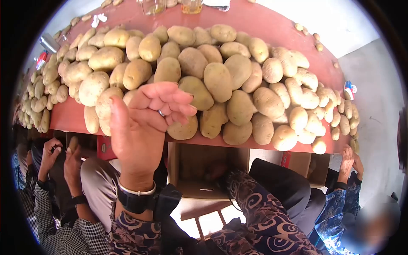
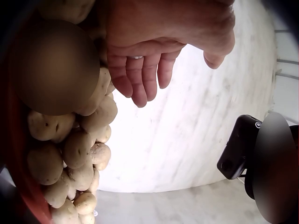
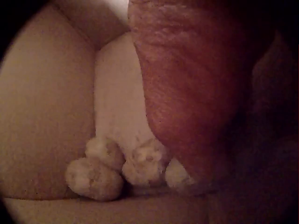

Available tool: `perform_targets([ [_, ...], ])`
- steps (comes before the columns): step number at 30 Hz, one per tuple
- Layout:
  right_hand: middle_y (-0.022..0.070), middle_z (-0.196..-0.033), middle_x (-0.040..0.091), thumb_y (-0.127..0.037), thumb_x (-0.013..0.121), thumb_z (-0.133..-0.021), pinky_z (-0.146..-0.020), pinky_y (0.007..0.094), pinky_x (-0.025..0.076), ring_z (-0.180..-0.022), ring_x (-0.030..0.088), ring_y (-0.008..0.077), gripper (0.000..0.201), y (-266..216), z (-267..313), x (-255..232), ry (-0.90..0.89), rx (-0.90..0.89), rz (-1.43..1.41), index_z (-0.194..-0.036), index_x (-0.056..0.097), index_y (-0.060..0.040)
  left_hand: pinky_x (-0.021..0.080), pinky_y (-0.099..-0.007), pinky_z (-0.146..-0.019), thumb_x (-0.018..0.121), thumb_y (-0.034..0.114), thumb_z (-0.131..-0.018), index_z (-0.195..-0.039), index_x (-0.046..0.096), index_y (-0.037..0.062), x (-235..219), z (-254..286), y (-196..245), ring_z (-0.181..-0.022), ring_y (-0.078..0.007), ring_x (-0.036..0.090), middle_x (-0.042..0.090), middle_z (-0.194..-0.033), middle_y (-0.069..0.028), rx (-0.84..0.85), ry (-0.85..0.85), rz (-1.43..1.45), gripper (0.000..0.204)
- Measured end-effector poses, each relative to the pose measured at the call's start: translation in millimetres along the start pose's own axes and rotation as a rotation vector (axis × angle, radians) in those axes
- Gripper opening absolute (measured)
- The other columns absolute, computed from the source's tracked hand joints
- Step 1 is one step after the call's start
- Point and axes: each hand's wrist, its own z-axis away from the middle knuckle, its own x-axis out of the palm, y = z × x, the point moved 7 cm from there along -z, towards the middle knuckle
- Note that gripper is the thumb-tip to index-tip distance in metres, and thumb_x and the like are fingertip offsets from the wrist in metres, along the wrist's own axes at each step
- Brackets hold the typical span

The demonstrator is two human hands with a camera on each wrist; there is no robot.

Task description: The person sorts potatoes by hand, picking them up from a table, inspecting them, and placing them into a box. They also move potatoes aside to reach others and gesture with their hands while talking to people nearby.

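My left hand [image 1: 142, 123] is raised in front of the potato pile [image 1: 193, 61], palm up with its fingers loosely bent, a ring on one finger. In the left wrist view the same hand [image 2: 149, 51] holds nothing, with potatoes [image 2: 77, 149] beside it. My right hand [image 1: 216, 168] reaches down into the cardboard box [image 1: 176, 170] below the table edge, dim in the head view. Inside the box, the right wrist view has the hand [image 3: 196, 93] above several potatoes [image 3: 96, 179]; its fingers are lost in shadow, so its grip is unclear.
The red table [image 1: 255, 19] carries the heap, with glasses [image 1: 192, 6] at its far edge and a metal cup [image 1: 49, 43] at the left. People sit on both sides, their hands [image 1: 73, 163] near the table's edge. Another box [image 1: 297, 165] stands to the right below the table.
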Motion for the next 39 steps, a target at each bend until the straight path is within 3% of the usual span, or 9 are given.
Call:
perform_targets([
  [5, 0.0169, -0.11, 0.049, -0.023, 0.068, -0.063, -0.083, 0.032, 0.042, -0.103, 0.049, 0.0274, 0.055, -16.3, 49.0, -26.6, 0.318, -0.205, -0.718, -0.112, 0.053, -0.0043, 0.042, -0.0321, -0.074, 0.021, 0.057, -0.089, -0.107, 0.049, -0.0039, 4.0, -2.2, -7.7, -0.086, -0.0241, 0.058, 0.059, -0.096, -0.0155, -0.027, 0.028, 0.032, 0.07],
  [8, 0.0152, -0.111, 0.048, -0.019, 0.068, -0.062, -0.086, 0.0328, 0.041, -0.103, 0.049, 0.0268, 0.048, -91.1, 108.4, -81.4, 0.253, -0.296, -0.233, -0.106, 0.056, -0.0033, 0.043, -0.0331, -0.075, 0.025, 0.057, -0.088, -0.108, 0.049, -0.0029, 5.8, -4.6, -12.1, -0.085, -0.0243, 0.058, 0.059, -0.099, -0.0159, -0.034, -0.008, 0.025, 0.068],
  [12, 0.0124, -0.11, 0.049, -0.021, 0.069, -0.06, -0.085, 0.0342, 0.042, -0.099, 0.05, 0.0246, 0.05, -143.2, 188.0, -120.7, 0.383, -0.621, -0.2, -0.106, 0.056, -0.0046, 0.044, -0.0336, -0.075, 0.024, 0.055, -0.09, -0.109, 0.049, -0.002, 7.2, -3.2, -16.6, -0.086, -0.0248, 0.058, 0.059, -0.099, -0.0158, -0.045, -0.027, 0.026, 0.065],
  [20, 0.0092, -0.129, 0.035, -0.007, 0.068, -0.062, -0.094, 0.0327, 0.036, -0.113, 0.042, 0.0192, 0.044, -151.9, 318.8, -177.6, 0.776, -0.906, -1.08, -0.104, 0.055, -0.0035, 0.041, -0.0383, -0.088, 0.036, 0.041, -0.091, -0.119, 0.045, 0.0029, 25.1, 12.2, -31.9, -0.107, -0.0225, 0.05, 0.053, -0.113, -0.0112, -0.322, -0.011, -0.196, 0.048],
  [22, 0.0089, -0.13, 0.035, -0.005, 0.065, -0.064, -0.096, 0.0328, 0.034, -0.114, 0.042, 0.0192, 0.04, -167.5, 325.8, -193.7, 0.823, -0.957, -1.006, -0.103, 0.055, -0.0031, 0.048, -0.0319, -0.077, 0.048, 0.031, -0.089, -0.119, 0.045, 0.0058, 37.6, 18.8, -41.8, -0.101, -0.0169, 0.052, 0.053, -0.108, -0.0069, -0.517, -0.082, -0.08, 0.039],
  [26, 0.0082, -0.126, 0.041, -0.005, 0.063, -0.067, -0.095, 0.0322, 0.035, -0.111, 0.044, 0.0177, 0.037, -183.3, 331.3, -211.9, 1.053, -0.857, -0.835, -0.103, 0.054, 0.0002, 0.05, -0.0265, -0.067, 0.052, 0.027, -0.087, -0.118, 0.044, 0.0059, 29.1, 12.8, -33.2, -0.093, -0.0146, 0.055, 0.054, -0.103, -0.006, -0.429, -0.022, 0.071, 0.038],
  [34, 0.0055, -0.093, 0.06, 0.002, 0.058, -0.072, -0.076, 0.0303, 0.045, -0.089, 0.057, 0.0158, 0.027, -201.6, 332.1, -288.2, 1.345, -0.792, -0.694, -0.098, 0.053, -0.001, 0.043, -0.0233, -0.058, 0.047, 0.018, -0.089, -0.118, 0.04, 0.0056, -13.8, 7.0, 23.2, -0.083, -0.0144, 0.056, 0.055, -0.104, -0.0074, 0.194, 0.287, -0.055, 0.032],
  [36, 0.0108, -0.093, 0.06, 0.0, 0.058, -0.071, -0.074, 0.0318, 0.046, -0.086, 0.058, 0.0252, 0.026, -209.3, 340.3, -308.8, 1.876, -0.42, 0.071, -0.097, 0.054, -0.0027, 0.043, -0.023, -0.059, 0.048, 0.016, -0.088, -0.122, 0.037, 0.0045, -18.2, 9.0, 29.5, -0.084, -0.0142, 0.055, 0.052, -0.108, -0.0087, 0.272, 0.366, -0.07, 0.037],
  [39, 0.0143, -0.092, 0.059, -0.002, 0.06, -0.07, -0.074, 0.0353, 0.046, -0.085, 0.057, 0.0328, 0.023, -213.4, 307.9, -329.5, 1.689, -0.273, 0.536, -0.093, 0.056, -0.0042, 0.043, -0.0224, -0.06, 0.048, 0.012, -0.088, -0.127, 0.032, 0.0033, -19.5, 9.0, 36.1, -0.087, -0.0127, 0.054, 0.05, -0.111, -0.0082, 0.33, 0.429, -0.135, 0.044],
])
